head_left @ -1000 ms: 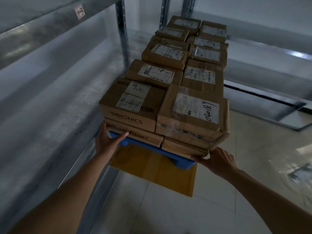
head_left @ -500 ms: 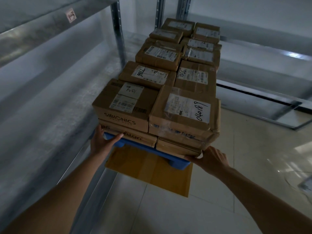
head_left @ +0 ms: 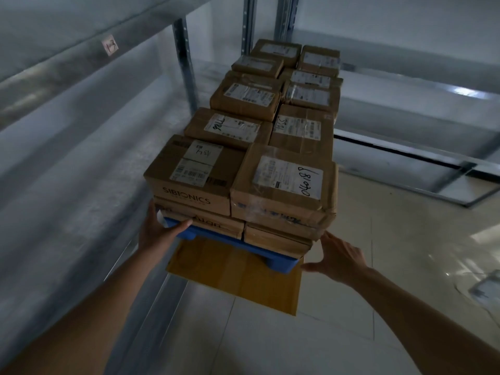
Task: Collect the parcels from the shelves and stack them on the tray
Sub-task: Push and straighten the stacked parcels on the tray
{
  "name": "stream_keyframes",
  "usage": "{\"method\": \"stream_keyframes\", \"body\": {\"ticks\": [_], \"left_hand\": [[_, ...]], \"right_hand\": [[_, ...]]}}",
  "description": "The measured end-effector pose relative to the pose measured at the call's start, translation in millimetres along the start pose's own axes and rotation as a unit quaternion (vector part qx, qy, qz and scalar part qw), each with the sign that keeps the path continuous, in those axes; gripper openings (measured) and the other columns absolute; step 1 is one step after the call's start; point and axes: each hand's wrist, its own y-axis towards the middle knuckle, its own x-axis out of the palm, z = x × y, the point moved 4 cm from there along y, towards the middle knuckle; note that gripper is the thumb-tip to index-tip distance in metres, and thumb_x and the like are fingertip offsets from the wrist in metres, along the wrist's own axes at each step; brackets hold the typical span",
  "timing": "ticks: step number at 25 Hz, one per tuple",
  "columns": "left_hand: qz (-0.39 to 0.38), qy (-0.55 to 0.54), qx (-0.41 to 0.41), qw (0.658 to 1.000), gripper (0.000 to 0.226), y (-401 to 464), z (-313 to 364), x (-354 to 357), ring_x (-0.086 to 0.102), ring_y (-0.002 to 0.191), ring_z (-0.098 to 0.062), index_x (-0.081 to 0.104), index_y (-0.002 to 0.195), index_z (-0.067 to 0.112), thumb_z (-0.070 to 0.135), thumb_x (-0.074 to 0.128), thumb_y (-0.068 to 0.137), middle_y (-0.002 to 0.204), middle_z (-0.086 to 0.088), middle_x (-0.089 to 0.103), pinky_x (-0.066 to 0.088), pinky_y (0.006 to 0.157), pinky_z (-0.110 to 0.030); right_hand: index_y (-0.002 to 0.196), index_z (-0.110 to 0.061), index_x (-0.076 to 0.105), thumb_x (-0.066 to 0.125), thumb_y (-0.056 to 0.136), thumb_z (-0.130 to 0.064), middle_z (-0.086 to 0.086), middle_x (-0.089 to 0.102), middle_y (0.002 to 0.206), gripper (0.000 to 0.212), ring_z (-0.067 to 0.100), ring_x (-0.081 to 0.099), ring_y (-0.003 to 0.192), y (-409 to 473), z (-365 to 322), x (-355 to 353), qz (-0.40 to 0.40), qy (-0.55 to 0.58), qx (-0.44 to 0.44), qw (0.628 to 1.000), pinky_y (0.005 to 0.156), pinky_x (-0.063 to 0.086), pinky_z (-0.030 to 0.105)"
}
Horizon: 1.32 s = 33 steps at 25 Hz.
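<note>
Head view: the blue tray (head_left: 230,243) carries brown parcels (head_left: 281,185) stacked in two rows — held out between grey shelves (head_left: 67,147). The left hand (head_left: 158,231) grips its near left corner, thumb curled over the rim; the right hand (head_left: 339,257) presses open-fingered against the near right corner.

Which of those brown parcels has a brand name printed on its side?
The front-left top parcel, just above the left hand: its near face reads SIBIONICS. The others show only stuck-on paper labels.
</note>
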Motion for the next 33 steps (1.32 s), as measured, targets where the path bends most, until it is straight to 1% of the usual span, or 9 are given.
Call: {"method": "stream_keyframes", "body": {"ticks": [1, 4, 9, 13, 18, 24, 28, 30, 33], "left_hand": [[0.008, 0.015, -0.009, 1.0, 0.092, -3.2, 4.0, -5.2, 0.044, 0.13, -0.016, 0.03, 0.136, 0.056, 0.052, 0.086, 0.063, 0.14, 0.019, 0.047, 0.045, 0.094, -0.04], [0.044, 0.059, -0.055, 0.996, 0.116, -16.3, 24.2, -22.7, 0.028, 0.145, -0.029, 0.008, 0.155, 0.036, 0.05, 0.084, 0.069, 0.162, 0.0, 0.022, 0.035, 0.111, -0.052], [0.114, 0.102, -0.016, 0.988, 0.09, -64.2, 104.4, -50.6, 0.027, 0.146, -0.032, 0.011, 0.156, 0.032, 0.041, 0.069, 0.088, 0.162, -0.005, 0.022, 0.03, 0.114, -0.056], [0.124, 0.18, 0.086, 0.972, 0.075, -119.7, 194.0, -44.5, 0.019, 0.149, -0.028, 0.013, 0.156, 0.03, 0.049, 0.053, 0.096, 0.164, -0.001, 0.012, 0.028, 0.114, -0.056], [0.107, 0.194, 0.155, 0.963, 0.094, -196.2, 308.0, 2.7, 0.025, 0.146, -0.029, 0.022, 0.155, 0.028, 0.081, 0.034, 0.077, 0.164, 0.001, 0.015, 0.031, 0.112, -0.058], [0.092, 0.153, 0.213, 0.961, 0.093, -269.1, 423.9, 64.6, 0.029, 0.145, -0.026, 0.031, 0.152, 0.028, 0.079, 0.039, 0.075, 0.16, -0.001, 0.026, 0.029, 0.115, -0.051], [0.076, 0.164, 0.228, 0.957, 0.093, -281.1, 458.4, 95.5, 0.042, 0.135, -0.03, 0.033, 0.147, 0.036, 0.091, 0.036, 0.071, 0.151, -0.001, 0.042, 0.039, 0.106, -0.056], [0.068, 0.174, 0.233, 0.955, 0.095, -277.2, 472.6, 109.2, 0.041, 0.136, -0.029, 0.03, 0.148, 0.037, 0.092, 0.035, 0.071, 0.152, 0.0, 0.04, 0.038, 0.107, -0.055], [0.039, 0.195, 0.253, 0.947, 0.087, -269.5, 497.0, 136.5, 0.034, 0.141, -0.025, 0.028, 0.152, 0.031, 0.079, 0.045, 0.081, 0.158, -0.001, 0.031, 0.033, 0.112, -0.047]], "right_hand": [[0.154, -0.027, 0.018, 0.064, 0.062, -0.087, -0.006, 0.049, 0.146, 0.12, 0.015, 0.059, 0.113, -4.2, 3.6, -3.0, -0.004, -0.012, 0.002, 1.0, 0.084, 0.052, 0.029], [0.154, -0.019, 0.017, 0.064, 0.067, -0.084, -0.001, 0.044, 0.15, 0.119, 0.017, 0.055, 0.12, -21.2, 13.7, -26.5, 0.001, -0.032, 0.001, 0.999, 0.092, 0.049, 0.032], [0.16, -0.021, 0.003, 0.06, 0.076, -0.079, -0.002, 0.014, 0.167, 0.117, 0.02, 0.039, 0.142, -60.4, 36.7, -92.4, 0.034, -0.029, -0.014, 0.999, 0.11, 0.04, 0.037], [0.16, -0.027, 0.003, 0.053, 0.085, -0.074, -0.006, 0.007, 0.167, 0.101, 0.019, 0.03, 0.147, -114.0, 76.6, -161.1, 0.091, -0.037, -0.039, 0.994, 0.114, 0.033, 0.037], [0.159, -0.034, 0.008, 0.048, 0.087, -0.076, -0.008, 0.004, 0.167, 0.093, 0.019, 0.023, 0.15, -184.4, 138.5, -245.0, 0.152, -0.043, -0.06, 0.986, 0.115, 0.031, 0.04], [0.158, -0.038, 0.012, 0.052, 0.081, -0.081, -0.01, 0.007, 0.167, 0.097, 0.019, 0.025, 0.149, -265.7, 214.9, -329.4, 0.198, -0.055, -0.073, 0.976, 0.116, 0.031, 0.042], [0.158, -0.039, 0.008, 0.048, 0.079, -0.084, -0.011, 0.003, 0.167, 0.1, 0.019, 0.023, 0.15, -280.1, 248.6, -356.4, 0.198, -0.059, -0.08, 0.975, 0.119, 0.028, 0.041], [0.159, -0.038, 0.008, 0.048, 0.078, -0.085, -0.01, 0.003, 0.167, 0.101, 0.019, 0.021, 0.151, -275.9, 261.4, -368.2, 0.205, -0.061, -0.084, 0.973, 0.119, 0.025, 0.04], [0.159, -0.037, 0.008, 0.05, 0.08, -0.082, -0.01, 0.005, 0.167, 0.101, 0.02, 0.022, 0.15, -255.4, 275.4, -384.0, 0.205, -0.053, -0.086, 0.974, 0.119, 0.025, 0.041]]}}
